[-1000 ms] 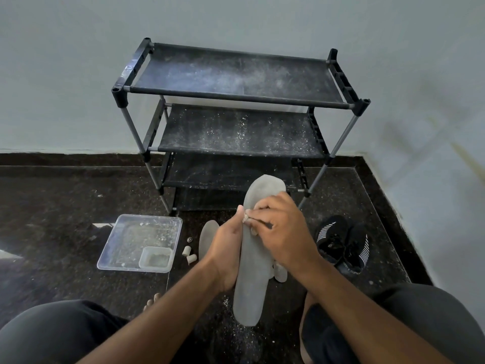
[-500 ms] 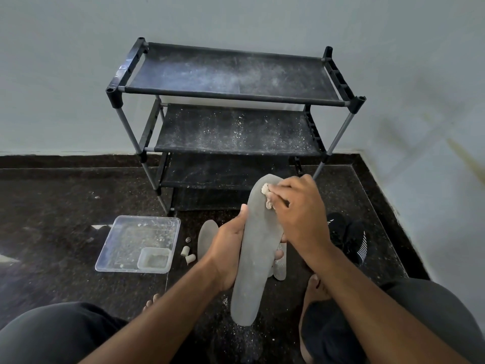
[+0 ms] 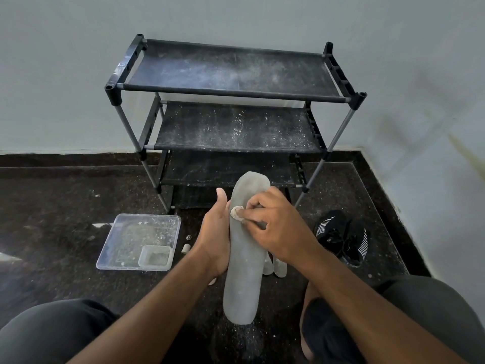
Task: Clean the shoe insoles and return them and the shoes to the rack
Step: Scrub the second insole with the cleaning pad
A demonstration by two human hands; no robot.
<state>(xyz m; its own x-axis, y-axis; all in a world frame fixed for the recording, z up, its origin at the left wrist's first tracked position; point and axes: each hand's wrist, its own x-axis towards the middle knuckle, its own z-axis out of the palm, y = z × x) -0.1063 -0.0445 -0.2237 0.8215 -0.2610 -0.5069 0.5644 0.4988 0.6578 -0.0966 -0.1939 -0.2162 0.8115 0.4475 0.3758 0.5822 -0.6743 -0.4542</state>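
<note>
The left hand [image 3: 214, 239] grips a grey insole [image 3: 245, 261] along its left edge, thumb up and fingers curled behind it, holding it upright above the floor [image 3: 52, 206] in front of the person's knees. The right hand [image 3: 275, 228] lies across the insole's upper part, its fingers pinching a small pale wad [image 3: 236, 213] pressed against the insole near its left edge. Behind the insole stands a black shoe rack [image 3: 231, 95], its shelves dusted with white specks, set against the wall. A pair of black shoes [image 3: 341, 237] with white stripes sits on the floor to the right of the hands, near the rack's right legs. More pale insoles [image 3: 278, 266] lie on the floor behind the held one, mostly hidden. A clear plastic tray [image 3: 126, 245] with a smaller container [image 3: 154, 256] in its near right corner rests on the floor to the left.
</note>
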